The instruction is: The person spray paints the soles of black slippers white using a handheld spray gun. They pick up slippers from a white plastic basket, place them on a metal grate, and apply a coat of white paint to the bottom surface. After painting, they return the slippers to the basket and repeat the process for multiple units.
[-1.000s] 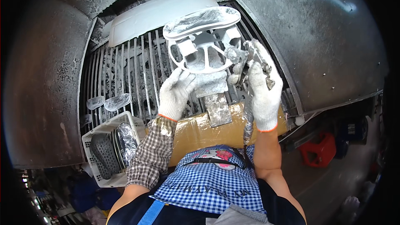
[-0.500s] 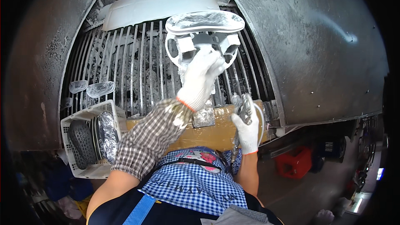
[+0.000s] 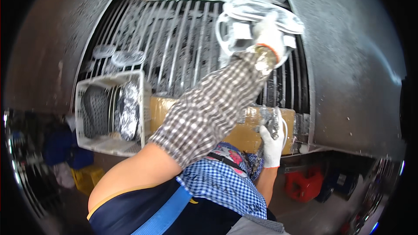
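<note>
left hand: my gloved left hand (image 3: 269, 39) is stretched far out toward 1 o'clock, fingers closed on the white cast part (image 3: 244, 26); checked sleeve runs up to it from the lower middle.
cast part: white frame-shaped casting with openings, at 1 o'clock near the top edge; sits under and around my left hand, its ringed end sticking out to the 9 o'clock side of the glove. A silvery oval plate (image 3: 265, 11) lies on top of it, at 12 o'clock from the hand.
right hand: my gloved right hand (image 3: 273, 141) is low, at 4 o'clock from centre, wrapped round a small grey metal tool (image 3: 272, 121) that pokes up at 12 o'clock from the fist.
grate: slatted metal grate (image 3: 174, 48) under the casting, dusty.
ledge: brown taped ledge (image 3: 248, 132) just behind the right hand.
crate: white plastic crate (image 3: 109, 113) at 9 o'clock, holding dark and silvery sole-shaped pieces, well apart from both hands.
hood: grey speckled metal walls (image 3: 348, 61) on both sides.
</note>
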A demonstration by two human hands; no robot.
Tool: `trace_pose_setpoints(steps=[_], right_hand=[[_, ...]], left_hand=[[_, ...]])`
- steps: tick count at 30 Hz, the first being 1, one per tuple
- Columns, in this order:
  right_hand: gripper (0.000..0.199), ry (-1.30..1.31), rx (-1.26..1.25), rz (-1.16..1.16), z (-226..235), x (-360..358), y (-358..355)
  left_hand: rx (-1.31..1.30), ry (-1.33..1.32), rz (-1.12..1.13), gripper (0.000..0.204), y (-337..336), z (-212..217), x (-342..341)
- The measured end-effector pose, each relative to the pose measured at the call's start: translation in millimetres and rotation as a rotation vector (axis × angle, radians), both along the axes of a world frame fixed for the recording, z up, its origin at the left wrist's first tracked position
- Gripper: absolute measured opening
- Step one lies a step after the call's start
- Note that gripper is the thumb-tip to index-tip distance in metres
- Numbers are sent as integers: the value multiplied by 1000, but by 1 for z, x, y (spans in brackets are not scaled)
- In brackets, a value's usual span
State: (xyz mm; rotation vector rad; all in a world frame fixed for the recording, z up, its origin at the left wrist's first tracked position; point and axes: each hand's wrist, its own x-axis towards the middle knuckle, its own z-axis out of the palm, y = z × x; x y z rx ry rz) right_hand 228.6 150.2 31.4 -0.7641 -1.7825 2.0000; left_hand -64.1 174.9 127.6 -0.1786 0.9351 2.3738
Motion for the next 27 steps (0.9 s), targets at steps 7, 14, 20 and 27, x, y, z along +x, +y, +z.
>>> trace_pose_setpoints(steps=[7,14,20,27], right_hand=[[81,-129,106,35,5,-6,-8],[78,-154,55,94,2,-16,-12],[74,-164,90,150,-4,-21,-12],[71,-187,83,122,1,-27,-13]], left_hand=[[344,-203,148,34,-3,14,0],[-88,662,267,37,-162,-8,-31],[292,73,505,52,-249,-109,-72],[85,-420,477,46,-263,-291,-40]])
